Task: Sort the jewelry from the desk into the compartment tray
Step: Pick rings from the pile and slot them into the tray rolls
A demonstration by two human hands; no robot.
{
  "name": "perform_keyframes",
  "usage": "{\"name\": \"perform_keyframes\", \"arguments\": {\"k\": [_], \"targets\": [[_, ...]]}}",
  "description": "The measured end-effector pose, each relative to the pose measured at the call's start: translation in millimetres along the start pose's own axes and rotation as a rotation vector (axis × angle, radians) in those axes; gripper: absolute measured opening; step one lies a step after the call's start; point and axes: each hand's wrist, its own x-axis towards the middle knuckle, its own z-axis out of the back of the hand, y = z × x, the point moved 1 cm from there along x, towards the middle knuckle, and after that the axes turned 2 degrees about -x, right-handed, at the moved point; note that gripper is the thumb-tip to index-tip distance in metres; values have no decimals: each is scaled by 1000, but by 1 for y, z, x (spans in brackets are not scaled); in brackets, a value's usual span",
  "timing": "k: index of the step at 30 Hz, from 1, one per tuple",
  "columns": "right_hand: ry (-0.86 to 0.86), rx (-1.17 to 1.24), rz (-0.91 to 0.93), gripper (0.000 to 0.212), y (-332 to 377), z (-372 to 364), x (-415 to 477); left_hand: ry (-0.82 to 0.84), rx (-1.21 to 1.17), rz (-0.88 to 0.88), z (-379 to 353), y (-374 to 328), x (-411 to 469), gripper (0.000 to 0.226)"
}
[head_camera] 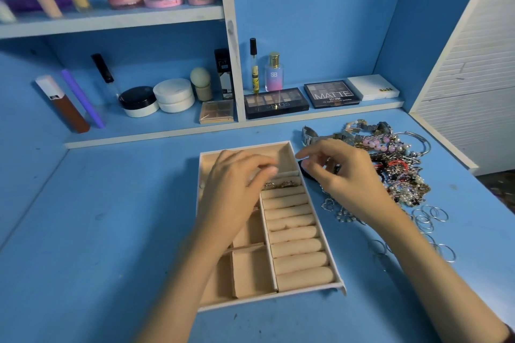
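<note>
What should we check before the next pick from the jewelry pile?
1. Tray flat on the desk: ok.
2. Ring rolls unoccupied: ok.
3. Gold chain inside a tray compartment: ok.
4. Left hand empty: cannot tell, fingers blurred.
5. Right hand at the jewelry pile, fingers relaxed, nothing seen gripped: ok.
6. Pile pieces separated for a single pick: not ok, tangled.

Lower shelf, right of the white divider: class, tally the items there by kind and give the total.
Eyeshadow palettes with see-through lids: 2 (NUDES palette, MATTE palette)
White flat case: 1
Bottles: 2 (slim black-capped bottle, gold-capped bottle)
Total: 5
</note>
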Motion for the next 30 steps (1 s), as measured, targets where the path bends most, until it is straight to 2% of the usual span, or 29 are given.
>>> {"name": "perform_keyframes", "arguments": {"k": [3, 6, 12, 30], "targets": [[99, -103, 54, 7, -2, -4, -1, -98, -71, 63, 7, 7, -4, 14], [139, -116, 75, 4, -5, -7, -2, -96, -118, 115, 5, 9, -7, 17], [125, -100, 102, 7, -10, -10, -1, -29, -38, 73, 1, 8, -11, 12], [87, -116, 140, 8, -13, -13, -3, 16, -43, 81, 1, 7, -11, 10]]}}
